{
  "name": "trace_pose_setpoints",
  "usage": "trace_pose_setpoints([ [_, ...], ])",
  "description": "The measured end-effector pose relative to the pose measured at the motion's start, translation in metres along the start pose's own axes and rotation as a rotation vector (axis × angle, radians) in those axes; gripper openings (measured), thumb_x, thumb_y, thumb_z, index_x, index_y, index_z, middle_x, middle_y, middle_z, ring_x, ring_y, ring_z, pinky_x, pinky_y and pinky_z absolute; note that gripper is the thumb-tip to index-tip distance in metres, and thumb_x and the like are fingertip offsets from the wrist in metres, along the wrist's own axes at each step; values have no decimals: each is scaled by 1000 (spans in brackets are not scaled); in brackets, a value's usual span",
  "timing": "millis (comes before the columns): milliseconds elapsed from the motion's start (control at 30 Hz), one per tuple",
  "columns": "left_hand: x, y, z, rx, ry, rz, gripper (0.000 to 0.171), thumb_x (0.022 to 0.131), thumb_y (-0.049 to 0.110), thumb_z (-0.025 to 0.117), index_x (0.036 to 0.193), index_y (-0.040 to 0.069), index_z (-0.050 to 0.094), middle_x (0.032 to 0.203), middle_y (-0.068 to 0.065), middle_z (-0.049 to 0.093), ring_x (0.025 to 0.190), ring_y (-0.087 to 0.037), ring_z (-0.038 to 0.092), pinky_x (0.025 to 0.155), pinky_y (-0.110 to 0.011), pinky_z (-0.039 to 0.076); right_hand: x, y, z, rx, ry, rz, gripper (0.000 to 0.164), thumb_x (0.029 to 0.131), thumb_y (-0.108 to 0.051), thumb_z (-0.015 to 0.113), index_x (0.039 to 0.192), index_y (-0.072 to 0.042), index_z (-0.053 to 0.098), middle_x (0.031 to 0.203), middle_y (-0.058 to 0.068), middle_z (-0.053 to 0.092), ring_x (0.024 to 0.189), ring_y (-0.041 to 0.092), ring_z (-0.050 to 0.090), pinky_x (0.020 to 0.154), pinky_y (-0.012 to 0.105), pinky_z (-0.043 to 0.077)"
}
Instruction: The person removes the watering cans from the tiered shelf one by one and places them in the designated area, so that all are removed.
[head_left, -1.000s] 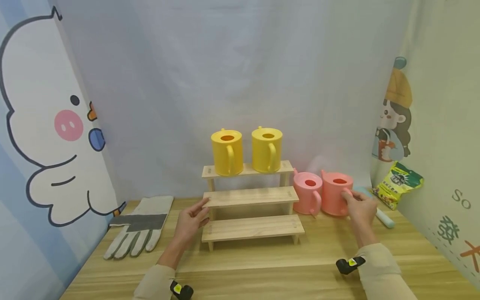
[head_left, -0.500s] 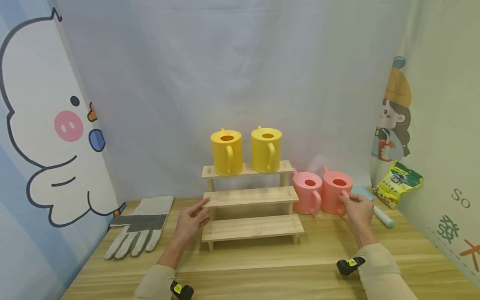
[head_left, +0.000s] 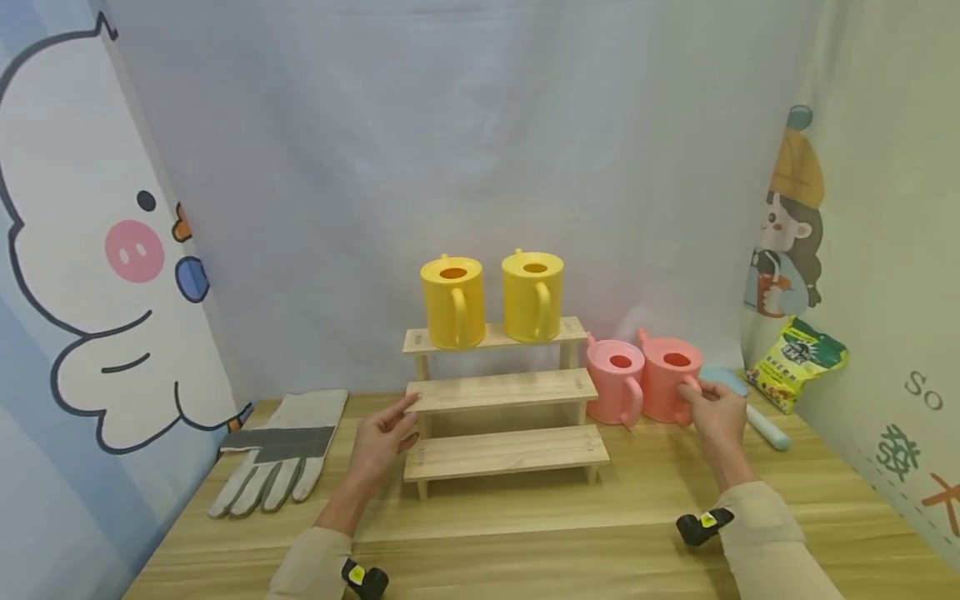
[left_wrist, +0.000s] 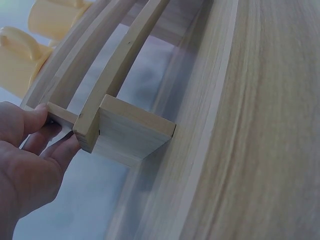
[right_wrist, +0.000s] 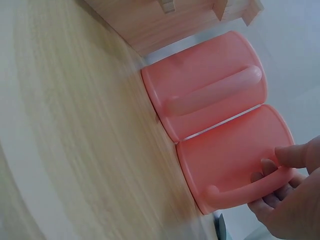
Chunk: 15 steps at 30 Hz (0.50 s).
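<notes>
In our view from above, a person's right hand (head_left: 716, 412) grasps the handle (right_wrist: 250, 192) of the outer pink can (head_left: 666, 393), fingers curled round its upper part, while the left hand (head_left: 381, 433) pinches the left end of the middle step (head_left: 502, 390) of a three-tier wooden stand (head_left: 502, 454). The gripped can stands upright on the table (head_left: 525, 550), to the right of the stand, close beside the inner pink can (head_left: 611, 387); we see their bases apparently meeting in the right wrist view. Whether any of its weight is off the wood, we cannot tell. We judge the neighbour the first hazard: with so little room between them, a sideways drag could shove the inner can into the stand. The hold is on one side only, so a quick lift might swing the body and tip it. Above, the left yellow can (head_left: 441, 307) and the right yellow can (head_left: 519, 302) sit upright on the narrow top step (head_left: 494, 338); a tug from the left hand, or a knock from the pink pair, could rock the stand and topple them, we reckon.
</notes>
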<state>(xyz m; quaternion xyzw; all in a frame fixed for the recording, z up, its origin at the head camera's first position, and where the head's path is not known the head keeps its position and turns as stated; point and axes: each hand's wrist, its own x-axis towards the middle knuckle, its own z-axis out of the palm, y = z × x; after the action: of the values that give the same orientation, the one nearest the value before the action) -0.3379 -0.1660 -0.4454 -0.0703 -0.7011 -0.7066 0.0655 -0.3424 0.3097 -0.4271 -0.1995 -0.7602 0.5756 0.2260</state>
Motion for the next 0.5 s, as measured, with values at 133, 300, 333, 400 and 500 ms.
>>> trace_pose_setpoints([
  [133,0,0,0,-2,2,0,40,101,3,60,141,4,57,109,-17,58,104,-21,60,97,-40,54,0,1,-2,0,-1,15,51,94,-28,72,129,6,62,120,19,64,82,-1,53,62,8,48],
  [300,0,0,0,-8,11,3,40,100,2,60,140,3,58,109,-18,59,104,-22,60,96,-39,55,1,3,-3,11,4,12,52,92,-29,73,128,7,63,113,14,65,79,-3,53,61,9,48],
  [333,0,0,0,-10,12,4,40,100,2,60,140,3,58,109,-18,59,105,-23,60,96,-39,55,1,3,-3,7,5,8,52,92,-29,74,128,7,63,111,13,65,78,-3,53,61,9,48],
  [400,0,-1,0,-10,15,0,40,100,2,60,140,4,58,109,-16,60,108,-24,60,95,-39,55,1,3,-3,-2,11,2,51,92,-29,74,126,8,64,108,12,66,76,-3,53,60,10,48],
  [500,0,-1,1,-7,13,-1,40,100,3,60,140,4,58,109,-12,60,112,-25,59,96,-38,55,1,2,-3,-19,28,-1,50,92,-30,75,122,8,66,104,10,66,77,0,52,57,11,48],
])
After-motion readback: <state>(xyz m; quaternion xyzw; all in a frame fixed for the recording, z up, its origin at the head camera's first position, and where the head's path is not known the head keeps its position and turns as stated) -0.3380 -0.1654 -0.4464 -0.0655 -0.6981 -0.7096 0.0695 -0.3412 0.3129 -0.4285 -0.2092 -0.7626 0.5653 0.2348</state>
